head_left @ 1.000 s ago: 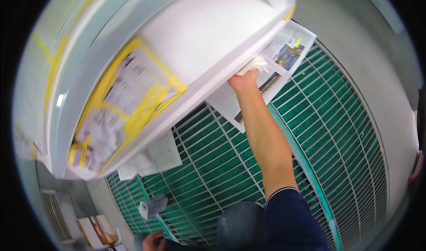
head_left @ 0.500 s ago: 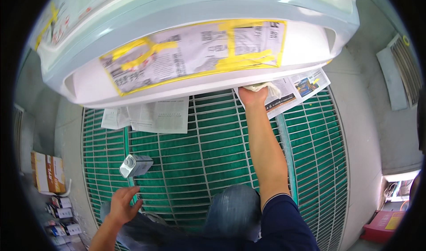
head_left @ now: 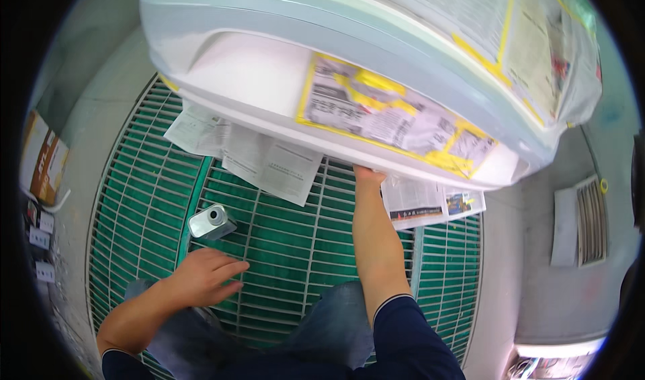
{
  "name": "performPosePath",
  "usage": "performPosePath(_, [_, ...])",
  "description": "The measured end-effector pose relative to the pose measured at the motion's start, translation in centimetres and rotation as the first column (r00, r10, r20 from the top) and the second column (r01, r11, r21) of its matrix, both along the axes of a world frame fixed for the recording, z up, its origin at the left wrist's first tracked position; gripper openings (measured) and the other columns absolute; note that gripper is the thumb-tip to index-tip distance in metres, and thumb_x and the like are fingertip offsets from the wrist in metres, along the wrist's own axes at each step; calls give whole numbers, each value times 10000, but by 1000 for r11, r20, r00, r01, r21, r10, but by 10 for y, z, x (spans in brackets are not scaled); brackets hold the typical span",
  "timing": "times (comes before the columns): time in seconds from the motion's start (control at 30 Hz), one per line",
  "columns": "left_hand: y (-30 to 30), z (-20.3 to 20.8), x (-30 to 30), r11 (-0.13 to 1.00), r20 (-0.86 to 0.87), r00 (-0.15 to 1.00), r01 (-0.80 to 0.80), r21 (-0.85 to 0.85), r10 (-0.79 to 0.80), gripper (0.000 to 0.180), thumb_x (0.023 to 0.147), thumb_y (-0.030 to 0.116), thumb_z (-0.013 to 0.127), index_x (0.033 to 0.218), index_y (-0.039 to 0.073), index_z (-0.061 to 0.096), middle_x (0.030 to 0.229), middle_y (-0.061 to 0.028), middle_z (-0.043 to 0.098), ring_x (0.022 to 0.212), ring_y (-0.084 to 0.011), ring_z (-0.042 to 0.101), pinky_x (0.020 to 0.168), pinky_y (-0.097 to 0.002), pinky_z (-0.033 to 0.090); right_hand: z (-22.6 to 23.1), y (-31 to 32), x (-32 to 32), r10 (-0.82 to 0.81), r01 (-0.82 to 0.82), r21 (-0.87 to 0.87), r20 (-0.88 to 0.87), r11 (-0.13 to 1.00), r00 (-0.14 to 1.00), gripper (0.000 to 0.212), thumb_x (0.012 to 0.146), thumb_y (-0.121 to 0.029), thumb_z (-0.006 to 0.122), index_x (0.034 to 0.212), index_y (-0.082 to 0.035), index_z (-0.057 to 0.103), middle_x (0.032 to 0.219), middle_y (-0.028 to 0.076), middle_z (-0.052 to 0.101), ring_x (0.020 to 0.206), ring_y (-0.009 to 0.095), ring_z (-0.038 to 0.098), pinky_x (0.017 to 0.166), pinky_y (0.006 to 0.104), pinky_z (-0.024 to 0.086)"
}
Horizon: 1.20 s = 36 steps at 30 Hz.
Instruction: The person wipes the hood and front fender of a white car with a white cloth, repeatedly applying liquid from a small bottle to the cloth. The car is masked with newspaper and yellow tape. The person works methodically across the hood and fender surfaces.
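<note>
A large pale blue and white moulded panel (head_left: 349, 51), masked with newspaper and yellow tape (head_left: 396, 115), hangs over a green floor grating (head_left: 275, 239). My right hand (head_left: 368, 175) reaches up under the panel's lower edge, its fingers hidden behind the rim. My left hand (head_left: 201, 276) rests low over my knee, fingers apart and holding nothing. A small silver metal can (head_left: 211, 221) lies on the grating just above my left hand.
Newspaper sheets (head_left: 269, 162) lie on the grating beneath the panel, with more newspaper (head_left: 430, 202) to the right. A cardboard box (head_left: 41, 158) stands at the left. A wall vent (head_left: 588, 222) sits at the right on the grey floor.
The view has swung, so the panel now tilts down to the right. My left hand has moved up and inward, closer to the silver can. My right hand stays under the panel's edge.
</note>
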<state>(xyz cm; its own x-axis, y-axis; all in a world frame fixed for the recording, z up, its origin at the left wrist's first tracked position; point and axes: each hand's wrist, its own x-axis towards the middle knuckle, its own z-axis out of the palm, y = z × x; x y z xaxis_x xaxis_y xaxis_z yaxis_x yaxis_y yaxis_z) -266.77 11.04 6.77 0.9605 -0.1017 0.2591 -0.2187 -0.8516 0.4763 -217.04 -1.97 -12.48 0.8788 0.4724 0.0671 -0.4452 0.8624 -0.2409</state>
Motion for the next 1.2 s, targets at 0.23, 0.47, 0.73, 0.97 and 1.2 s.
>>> performPosePath(0.23, [29, -13, -16, 993, 55, 996, -59, -107, 65, 381, 837, 261, 789, 1166, 96, 692, 887, -63, 713, 774, -283, 702, 677, -408, 564, 30, 110, -73, 145, -136, 147, -49, 980, 988, 783, 973, -661, 449, 1548, -129, 454, 1598, 124, 457, 1460, 378, 418, 1219, 620, 287])
performPosePath(0.47, [61, -23, -41, 990, -123, 992, -40, -138, 23, 391, 865, 314, 747, 1165, 73, 679, 849, -94, 699, 757, -322, 711, 668, -445, 575, 46, 210, -155, 284, -237, 183, -300, 954, 911, 616, 1009, -516, 459, 1414, -66, 575, 1481, 141, 581, 1362, 356, 535, 1161, 567, 406])
performPosePath(0.73, [93, -44, -76, 981, -190, 982, -19, -194, -19, 376, 891, 332, 724, 1137, 58, 647, 823, -117, 682, 754, -339, 715, 674, -462, 575, 57, 337, -229, 312, -294, 107, -403, 950, 861, 574, 1037, -474, 438, 1433, -79, 568, 1476, 142, 580, 1371, 375, 533, 1159, 580, 419])
performPosePath(0.97, [116, -47, -102, 979, -310, 950, -40, -201, -25, 412, 900, 332, 718, 1192, 52, 645, 851, -124, 691, 784, -343, 714, 676, -466, 576, 65, 415, -300, 553, -535, 173, -418, 827, 721, 541, 1046, -447, 451, 1433, -88, 568, 1467, 129, 594, 1363, 355, 548, 1153, 556, 438])
performPosePath(1.2, [120, -59, -113, 978, -362, 932, -52, -200, -24, 337, 915, 344, 703, 1072, 57, 625, 861, -134, 687, 786, -363, 715, 680, -490, 571, 92, 381, -365, 813, -842, -2, -260, 539, 521, 532, 1057, -453, 460, 1453, -113, 558, 1483, 116, 591, 1373, 332, 551, 1156, 522, 447])
